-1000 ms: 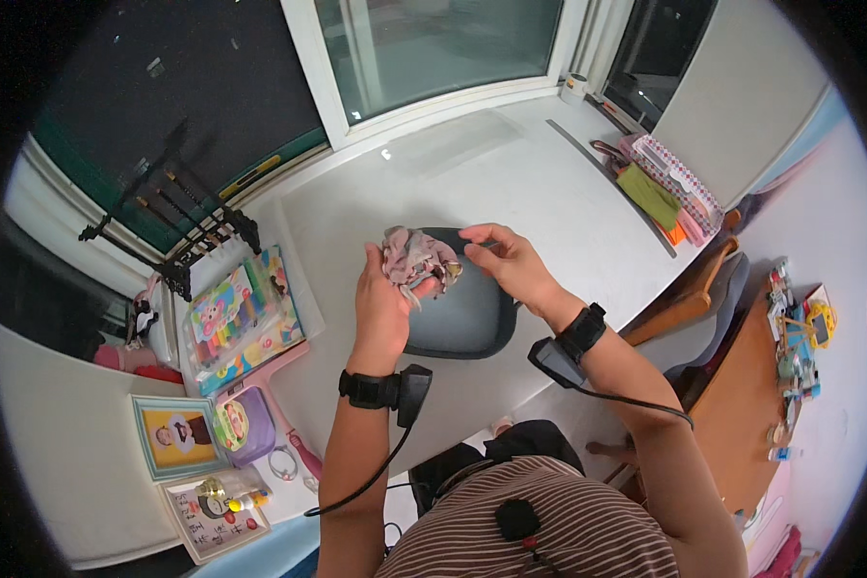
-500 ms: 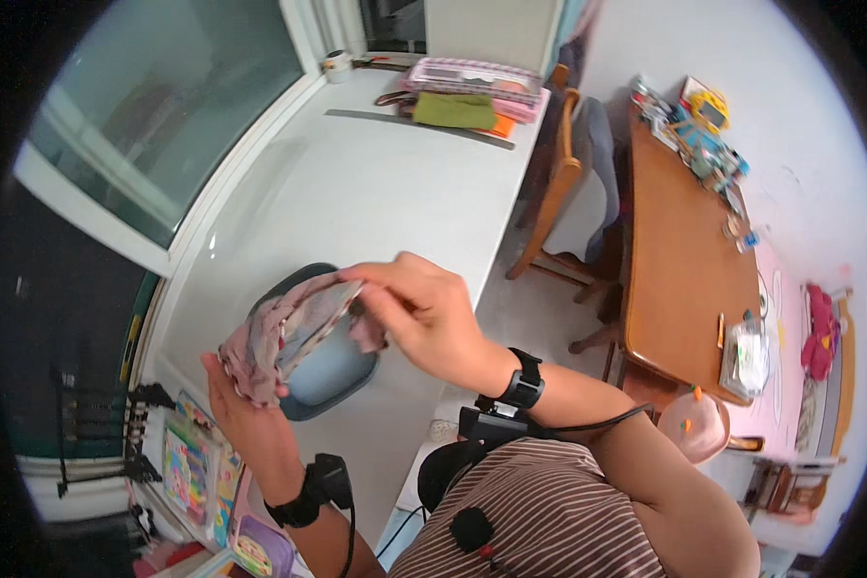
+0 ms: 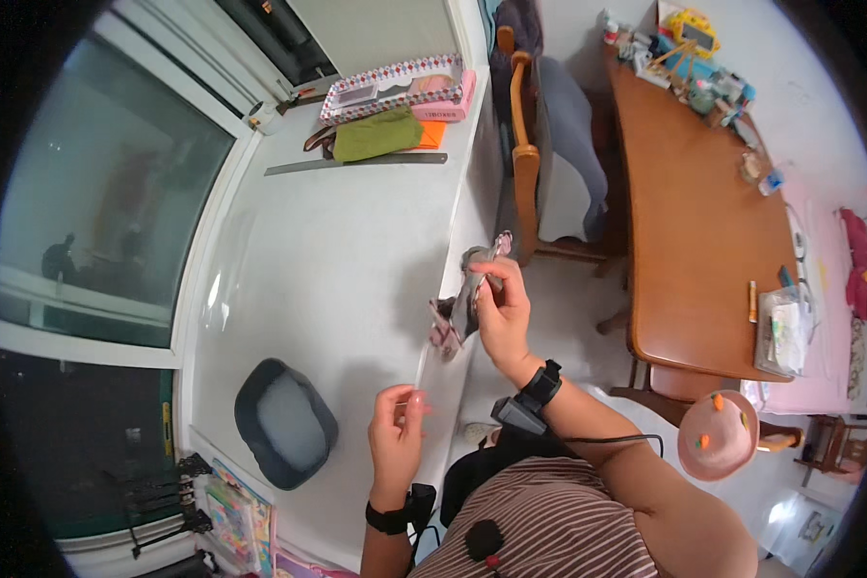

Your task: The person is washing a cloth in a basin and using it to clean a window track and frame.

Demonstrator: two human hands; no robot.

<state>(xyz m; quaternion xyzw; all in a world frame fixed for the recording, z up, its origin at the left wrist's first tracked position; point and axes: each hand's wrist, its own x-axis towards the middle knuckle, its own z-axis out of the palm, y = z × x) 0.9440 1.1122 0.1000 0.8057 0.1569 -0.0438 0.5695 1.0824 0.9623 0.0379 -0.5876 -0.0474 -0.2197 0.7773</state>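
My right hand [image 3: 506, 313] pinches a crumpled pink and grey cloth [image 3: 464, 303] between thumb and fingers. The cloth hangs over the long right-hand edge of the white counter; its folds hide its full shape. Lower down, near the same edge, my left hand [image 3: 395, 438] is held up with its fingers loosely bent and apart, and nothing shows in it. Left of that hand, a dark grey tub [image 3: 249, 419] with a paler bottom stands on the white counter [image 3: 308, 250], apart from both hands.
At the counter's far end lie a metal ruler [image 3: 356, 164], a green pouch [image 3: 380, 133] and a checked box [image 3: 395, 89]. A window [image 3: 116, 193] borders the left. Across a gap stand a chair [image 3: 568, 154] and a brown desk [image 3: 694, 250]; a pink hat [image 3: 718, 438] is nearer me.
The cloth has moved right, from above the tub to the counter's edge, in my right hand. My left hand has let go of it and also moved right. The view has shifted.
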